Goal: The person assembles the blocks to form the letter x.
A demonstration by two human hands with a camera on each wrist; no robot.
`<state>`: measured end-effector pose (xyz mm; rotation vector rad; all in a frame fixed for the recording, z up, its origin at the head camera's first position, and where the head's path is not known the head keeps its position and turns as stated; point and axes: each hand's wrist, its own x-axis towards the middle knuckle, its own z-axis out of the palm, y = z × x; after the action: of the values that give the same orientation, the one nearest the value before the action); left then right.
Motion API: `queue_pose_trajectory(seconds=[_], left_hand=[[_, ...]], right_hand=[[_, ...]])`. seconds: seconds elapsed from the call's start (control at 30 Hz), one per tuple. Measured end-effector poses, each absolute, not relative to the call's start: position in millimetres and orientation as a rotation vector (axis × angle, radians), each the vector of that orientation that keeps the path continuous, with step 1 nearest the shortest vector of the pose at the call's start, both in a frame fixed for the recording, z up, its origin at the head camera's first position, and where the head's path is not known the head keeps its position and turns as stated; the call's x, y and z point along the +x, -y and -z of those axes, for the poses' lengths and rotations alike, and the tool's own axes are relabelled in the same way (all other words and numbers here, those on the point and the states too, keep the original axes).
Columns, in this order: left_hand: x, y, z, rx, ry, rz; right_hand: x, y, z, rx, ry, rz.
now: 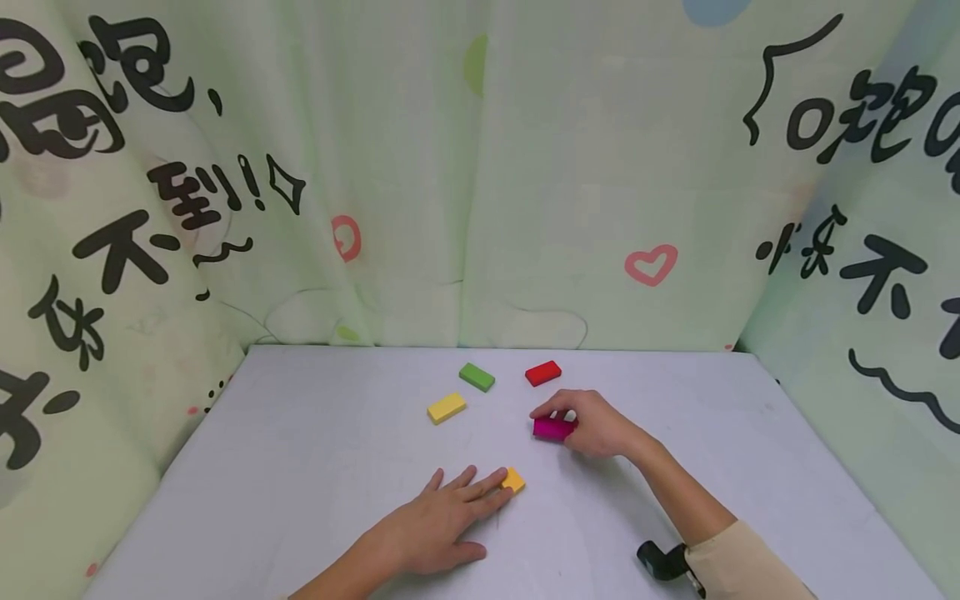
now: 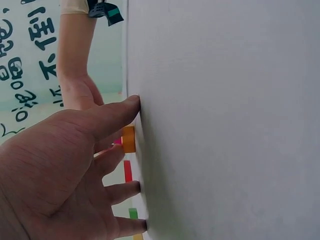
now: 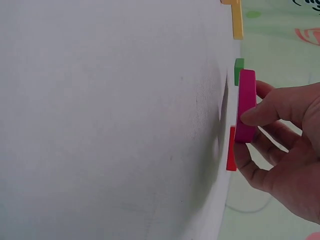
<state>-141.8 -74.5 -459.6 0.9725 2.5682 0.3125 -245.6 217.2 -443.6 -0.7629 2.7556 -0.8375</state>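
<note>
My right hand [image 1: 596,423] pinches a magenta block [image 1: 552,429] between thumb and fingers. In the right wrist view the thumb lies across the face of the magenta block [image 3: 246,100], with fingers behind and at its end. With fingers spread, my left hand [image 1: 446,525] reaches over the table toward an orange block [image 1: 513,481]. Its fingers overlap the left part of that block; in the left wrist view the orange block [image 2: 128,139] shows between thumb and fingers, and several fingertips touch the tabletop.
Farther back on the white table [image 1: 315,467] lie a yellow block [image 1: 447,408], a green block [image 1: 477,377] and a red block [image 1: 543,372]. A black device [image 1: 662,561] is by the right sleeve. Printed curtains [image 1: 405,167] enclose the table at the back and sides.
</note>
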Motion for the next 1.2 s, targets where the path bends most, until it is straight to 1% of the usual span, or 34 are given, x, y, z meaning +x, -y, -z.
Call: queue_pose_trajectory(seconds=[0.37, 0.57, 1.2], left_hand=[[-142, 74, 459, 0.956, -2.564, -0.317], [-143, 73, 459, 0.947, -2.561, -0.309], [-141, 75, 460, 0.995, -2.584, -0.316]], right_hand=[[-232, -218, 438, -0.822, -2.724, 0.862], [-224, -218, 438, -0.807, -2.71, 0.867], [-195, -212, 435, -0.854, -2.688, 0.903]])
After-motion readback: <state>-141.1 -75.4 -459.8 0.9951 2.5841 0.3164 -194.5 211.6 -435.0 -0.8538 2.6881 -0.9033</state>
